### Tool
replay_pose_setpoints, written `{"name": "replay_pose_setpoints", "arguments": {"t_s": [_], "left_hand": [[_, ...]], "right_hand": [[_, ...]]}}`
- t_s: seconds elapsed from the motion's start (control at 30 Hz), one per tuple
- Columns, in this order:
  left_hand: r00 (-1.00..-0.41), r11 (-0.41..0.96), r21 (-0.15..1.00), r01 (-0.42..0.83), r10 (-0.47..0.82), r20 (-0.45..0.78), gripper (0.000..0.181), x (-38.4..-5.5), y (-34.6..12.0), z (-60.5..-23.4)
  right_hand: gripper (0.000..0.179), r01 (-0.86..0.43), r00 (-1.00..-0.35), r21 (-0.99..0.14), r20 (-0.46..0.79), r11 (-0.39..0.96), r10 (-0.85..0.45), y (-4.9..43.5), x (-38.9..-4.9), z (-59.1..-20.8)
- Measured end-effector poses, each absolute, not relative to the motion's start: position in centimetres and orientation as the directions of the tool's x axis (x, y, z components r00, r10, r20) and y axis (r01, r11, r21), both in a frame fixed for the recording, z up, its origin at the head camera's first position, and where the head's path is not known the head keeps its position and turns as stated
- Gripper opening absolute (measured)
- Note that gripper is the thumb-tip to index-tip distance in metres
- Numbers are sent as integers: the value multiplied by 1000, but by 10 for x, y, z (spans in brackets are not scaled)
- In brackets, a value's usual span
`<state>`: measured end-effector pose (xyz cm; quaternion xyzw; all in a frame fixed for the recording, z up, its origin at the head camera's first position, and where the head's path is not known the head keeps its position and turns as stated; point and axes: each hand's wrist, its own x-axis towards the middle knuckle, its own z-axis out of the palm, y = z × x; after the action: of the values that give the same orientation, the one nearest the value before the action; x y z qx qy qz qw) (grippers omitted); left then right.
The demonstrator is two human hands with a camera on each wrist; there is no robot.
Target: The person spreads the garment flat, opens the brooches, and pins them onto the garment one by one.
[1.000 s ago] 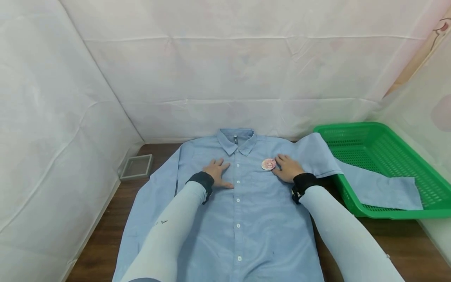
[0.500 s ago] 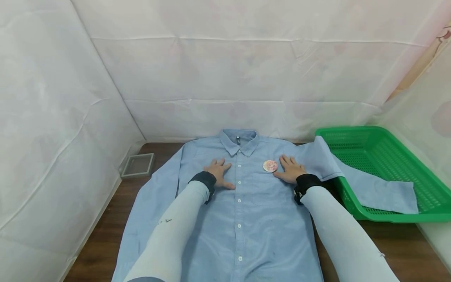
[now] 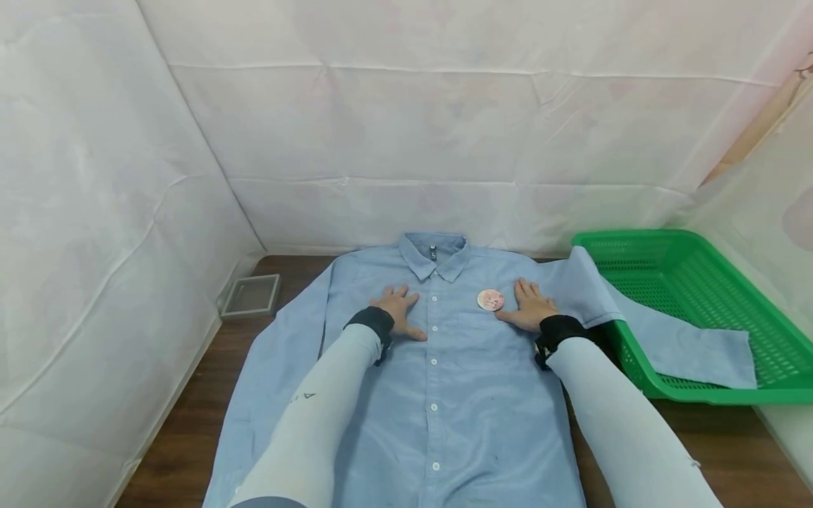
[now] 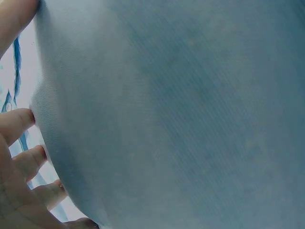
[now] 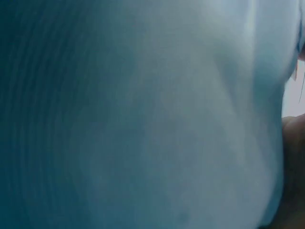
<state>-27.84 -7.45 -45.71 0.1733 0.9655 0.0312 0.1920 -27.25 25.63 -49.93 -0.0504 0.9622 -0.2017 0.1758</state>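
Observation:
A light blue button-up shirt (image 3: 470, 395) lies spread on the dark wooden table, buttoned down the front, its collar toward the back wall. My left hand (image 3: 396, 310) rests on the left chest beside the button placket, fingers spread. On the other side my right hand (image 3: 530, 307) lies with spread fingers on the chest, its thumb near a round pink-and-white badge (image 3: 490, 300) on the shirt. In the left wrist view, blue cloth (image 4: 167, 119) fills most of the picture, with fingertips touching it. Blurred cloth (image 5: 143, 119) covers nearly all of the right wrist view.
A green plastic basket (image 3: 635, 377) stands at the right, and the right shirt sleeve (image 3: 699, 346) folds over its rim into it. A small grey-rimmed square tray (image 3: 250, 296) sits at the back left. White sheeting (image 3: 406, 127) walls the table at the back and sides.
My right hand has slid slightly right, away from the badge, its fingers spreading wider. The left hand stays at the same spot on the shirt. The head view has shifted slightly.

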Motion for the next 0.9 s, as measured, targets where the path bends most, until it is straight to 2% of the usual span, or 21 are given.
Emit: {"name": "replay_pose_setpoints", "arguments": {"t_s": [0.13, 0.53, 0.73, 0.9], "left_hand": [[-865, 942, 130, 310, 336, -373, 106, -281, -74, -457], [-866, 938, 160, 307, 345, -363, 106, -278, -78, -464], [-876, 906, 236, 351, 407, -259, 103, -277, -90, -473], [-867, 873, 251, 419, 466, -177, 98, -265, -109, -459]], "right_hand": [[112, -14, -933, -406, -322, 914, -157, 259, -272, -498], [106, -7, -934, -383, -326, 924, -143, 251, -261, -484], [103, -41, -939, -395, -300, 918, -171, 250, -258, -483], [101, -120, -937, -485, -233, 866, -260, 251, -252, -468]]}}
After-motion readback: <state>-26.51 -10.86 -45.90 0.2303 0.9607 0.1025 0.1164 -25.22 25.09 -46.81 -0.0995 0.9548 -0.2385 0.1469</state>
